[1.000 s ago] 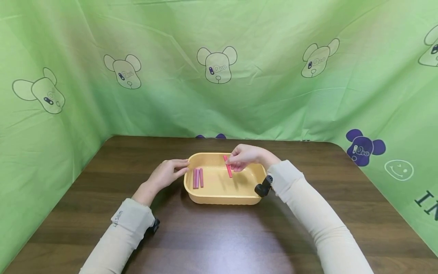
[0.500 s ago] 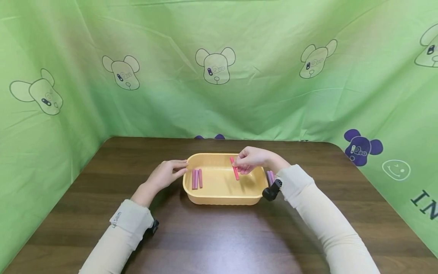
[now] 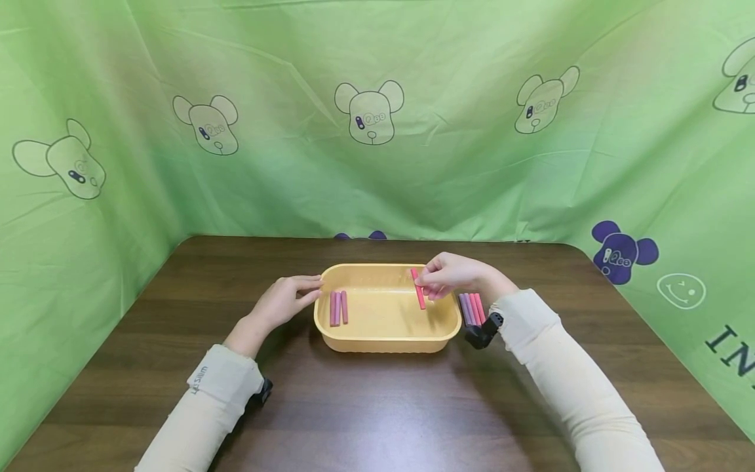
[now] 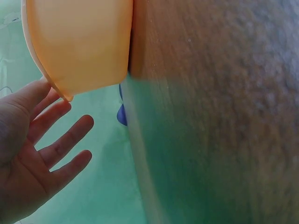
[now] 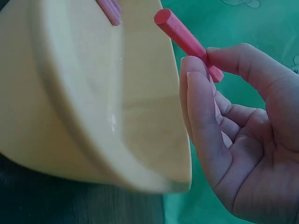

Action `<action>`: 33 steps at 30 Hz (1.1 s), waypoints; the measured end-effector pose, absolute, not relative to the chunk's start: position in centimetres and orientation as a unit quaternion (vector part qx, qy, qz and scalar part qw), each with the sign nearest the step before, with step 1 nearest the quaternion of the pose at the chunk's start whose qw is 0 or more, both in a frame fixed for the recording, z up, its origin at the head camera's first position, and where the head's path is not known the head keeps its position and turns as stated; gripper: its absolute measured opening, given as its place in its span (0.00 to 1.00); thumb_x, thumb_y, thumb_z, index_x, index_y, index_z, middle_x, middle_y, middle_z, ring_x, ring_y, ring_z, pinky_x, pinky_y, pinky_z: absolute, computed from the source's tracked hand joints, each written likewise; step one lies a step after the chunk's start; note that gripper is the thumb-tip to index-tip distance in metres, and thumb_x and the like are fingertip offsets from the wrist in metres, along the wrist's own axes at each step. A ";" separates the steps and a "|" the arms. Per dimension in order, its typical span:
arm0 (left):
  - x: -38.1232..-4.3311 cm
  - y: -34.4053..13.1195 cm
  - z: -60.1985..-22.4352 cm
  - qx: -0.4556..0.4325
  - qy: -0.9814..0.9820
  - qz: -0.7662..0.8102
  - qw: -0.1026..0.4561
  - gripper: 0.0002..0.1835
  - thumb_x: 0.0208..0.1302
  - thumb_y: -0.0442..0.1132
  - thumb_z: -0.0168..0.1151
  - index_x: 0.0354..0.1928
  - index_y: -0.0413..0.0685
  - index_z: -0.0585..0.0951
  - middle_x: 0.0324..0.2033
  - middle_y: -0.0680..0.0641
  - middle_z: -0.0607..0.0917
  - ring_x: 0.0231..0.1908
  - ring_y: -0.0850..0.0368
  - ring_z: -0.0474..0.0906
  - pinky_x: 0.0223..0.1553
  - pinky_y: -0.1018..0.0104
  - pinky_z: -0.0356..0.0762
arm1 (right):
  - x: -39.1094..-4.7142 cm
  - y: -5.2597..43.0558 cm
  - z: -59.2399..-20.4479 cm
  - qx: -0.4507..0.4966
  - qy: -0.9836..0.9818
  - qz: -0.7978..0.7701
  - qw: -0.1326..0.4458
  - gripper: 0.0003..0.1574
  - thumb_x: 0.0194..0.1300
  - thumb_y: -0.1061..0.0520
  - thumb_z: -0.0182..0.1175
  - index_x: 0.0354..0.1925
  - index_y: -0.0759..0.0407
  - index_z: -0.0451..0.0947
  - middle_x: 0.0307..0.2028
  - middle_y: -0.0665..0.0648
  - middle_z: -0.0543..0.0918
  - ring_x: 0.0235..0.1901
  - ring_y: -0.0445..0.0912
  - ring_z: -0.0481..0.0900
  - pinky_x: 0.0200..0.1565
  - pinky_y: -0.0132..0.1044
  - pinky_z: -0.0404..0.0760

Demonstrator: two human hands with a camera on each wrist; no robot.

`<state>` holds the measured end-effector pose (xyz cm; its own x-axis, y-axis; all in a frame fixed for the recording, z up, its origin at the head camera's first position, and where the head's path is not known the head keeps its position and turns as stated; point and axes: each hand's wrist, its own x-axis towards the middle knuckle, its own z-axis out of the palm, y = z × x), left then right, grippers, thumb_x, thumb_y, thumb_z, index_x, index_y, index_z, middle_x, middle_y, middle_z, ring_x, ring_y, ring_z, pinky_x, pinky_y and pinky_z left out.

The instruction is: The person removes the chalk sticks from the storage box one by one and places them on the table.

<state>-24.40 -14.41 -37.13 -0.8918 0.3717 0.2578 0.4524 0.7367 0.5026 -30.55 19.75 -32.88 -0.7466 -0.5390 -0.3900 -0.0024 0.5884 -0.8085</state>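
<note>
I saw one red stick (image 3: 418,289), slim and straight with a flat end and faceted sides, a little right of the middle of the frame. It hung tilted over the right part of the basin (image 3: 386,339), pinched by the right hand (image 3: 447,275) between thumb and fingertips, the other fingers bent in toward the palm. I counted one basin: yellow, smooth, oblong, round-cornered, with a narrow lip. Inside, toward its left end, lay three mauve sticks (image 3: 338,308) side by side, the rightmost slightly apart. Just outside its right end I made out four more sticks (image 3: 472,308) in a row, two purplish and two pink to red, their lower ends near a black wrist camera (image 3: 483,331).

The left hand (image 3: 285,300) touched the rim at the basin's left end, its fingers extended and, in the left wrist view, spread; it had hold of no stick. Two cream sleeves (image 3: 590,400) came in from the lower left and lower right. Under everything I had the brown, wood-grained surface (image 3: 366,406), glossy at bottom centre. Creased green cloth (image 3: 295,183) filled the upper frame, printed with five pale outlined animal heads, one cut off at the right edge.
</note>
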 end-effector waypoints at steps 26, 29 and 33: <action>-24.5 -14.4 -37.3 -0.218 -0.928 -0.295 0.071 0.19 0.63 0.42 0.60 0.53 0.42 0.80 0.55 0.43 0.80 0.58 0.47 0.75 0.60 0.51 0.71 | -29.9 23.4 -33.1 -0.143 0.835 -0.432 0.309 0.14 0.63 0.55 0.57 0.22 0.56 0.71 0.23 0.48 0.79 0.25 0.38 0.79 0.38 0.37 0.85; -24.6 -14.4 -37.3 -0.219 -0.927 -0.295 0.072 0.19 0.63 0.42 0.60 0.53 0.42 0.80 0.55 0.43 0.80 0.58 0.47 0.75 0.60 0.51 0.71 | -29.8 23.8 -33.3 -0.146 0.836 -0.431 0.306 0.16 0.64 0.54 0.57 0.20 0.55 0.69 0.23 0.48 0.79 0.25 0.38 0.79 0.40 0.40 0.85; -24.5 -14.4 -37.3 -0.220 -0.928 -0.293 0.072 0.19 0.63 0.42 0.60 0.53 0.42 0.80 0.55 0.43 0.80 0.58 0.47 0.75 0.60 0.51 0.71 | -29.7 24.5 -33.5 -0.148 0.834 -0.435 0.305 0.14 0.65 0.55 0.56 0.23 0.56 0.72 0.23 0.48 0.80 0.26 0.38 0.80 0.38 0.38 0.85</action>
<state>-24.54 -14.44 -37.32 -0.8925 0.3664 0.2630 0.4510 0.7311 0.5119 -29.74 24.47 -33.51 -0.7703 -0.5121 -0.3801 0.0182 0.5782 -0.8157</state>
